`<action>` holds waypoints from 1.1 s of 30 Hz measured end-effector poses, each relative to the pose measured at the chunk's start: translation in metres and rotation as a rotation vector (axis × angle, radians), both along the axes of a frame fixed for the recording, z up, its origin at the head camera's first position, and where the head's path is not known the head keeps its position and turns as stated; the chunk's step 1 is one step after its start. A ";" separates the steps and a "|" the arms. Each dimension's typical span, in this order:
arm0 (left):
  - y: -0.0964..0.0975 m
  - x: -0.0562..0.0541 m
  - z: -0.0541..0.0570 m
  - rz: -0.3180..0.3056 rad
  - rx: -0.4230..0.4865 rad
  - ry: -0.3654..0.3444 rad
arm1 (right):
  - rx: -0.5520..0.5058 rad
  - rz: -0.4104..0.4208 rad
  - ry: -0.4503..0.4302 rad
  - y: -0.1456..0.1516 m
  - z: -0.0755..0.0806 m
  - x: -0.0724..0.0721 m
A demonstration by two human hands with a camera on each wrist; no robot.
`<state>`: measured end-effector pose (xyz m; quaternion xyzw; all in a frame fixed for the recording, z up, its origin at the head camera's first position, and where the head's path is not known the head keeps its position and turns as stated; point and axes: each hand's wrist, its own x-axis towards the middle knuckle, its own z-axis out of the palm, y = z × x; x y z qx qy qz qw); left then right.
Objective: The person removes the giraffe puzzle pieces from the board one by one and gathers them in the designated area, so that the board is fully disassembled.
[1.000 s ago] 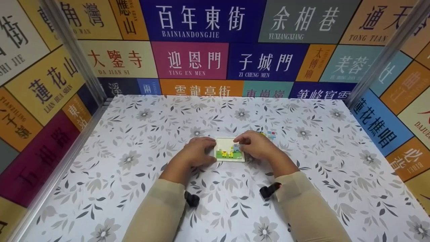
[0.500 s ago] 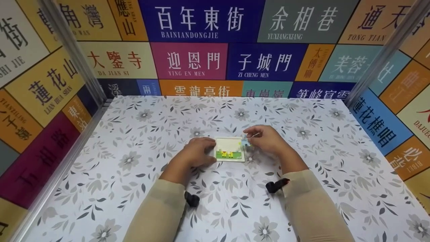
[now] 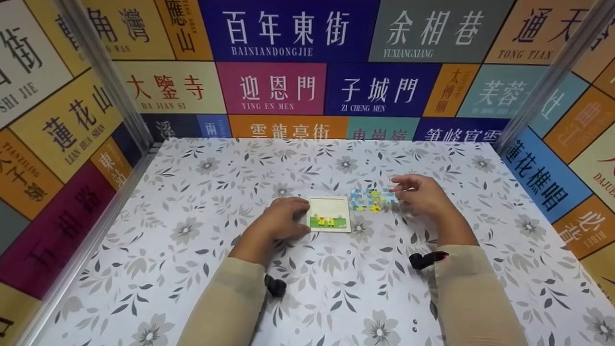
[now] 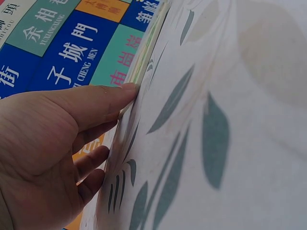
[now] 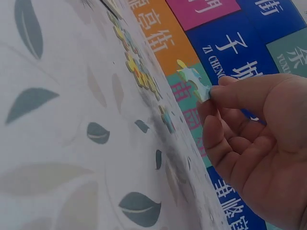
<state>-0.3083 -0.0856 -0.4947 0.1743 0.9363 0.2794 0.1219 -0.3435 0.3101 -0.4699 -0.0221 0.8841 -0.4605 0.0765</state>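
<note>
The shallow tray (image 3: 329, 206) lay near the centre of the head frame, just right of the left hand (image 3: 280, 217). That hand's fingertips touched the tray's left edge near its upper corner, and the thumb touched near the lower one; the fingers were slightly bent, with a gap between them and the thumb. A green strip (image 3: 341, 222) with yellow and red figures ran along the tray's lower part, and the pale floor showed above it.

Right of centre, the right hand (image 3: 423, 197) was well apart from the tray. Its thumb and forefinger pinched a puzzle piece (image 5: 195, 84), pale blue and white with a yellow tip, raised off the table at the upper right of the right wrist frame. Between tray and right hand lay a cluster of loose pieces (image 3: 366, 198) in blue, yellow and white, its right end just beside the fingertips. The floral tablecloth (image 3: 331, 298) spread beneath, and lettered panels (image 3: 288, 31) filled the upper frame.
</note>
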 end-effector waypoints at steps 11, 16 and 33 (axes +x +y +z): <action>-0.001 0.000 0.000 -0.011 0.003 0.016 | 0.034 -0.034 -0.066 0.010 -0.018 -0.005; 0.000 0.001 0.000 -0.009 0.011 0.014 | 0.007 -0.061 -0.099 0.010 -0.022 -0.007; 0.000 0.001 0.000 -0.006 0.007 0.006 | 0.017 -0.079 -0.084 0.003 -0.017 -0.005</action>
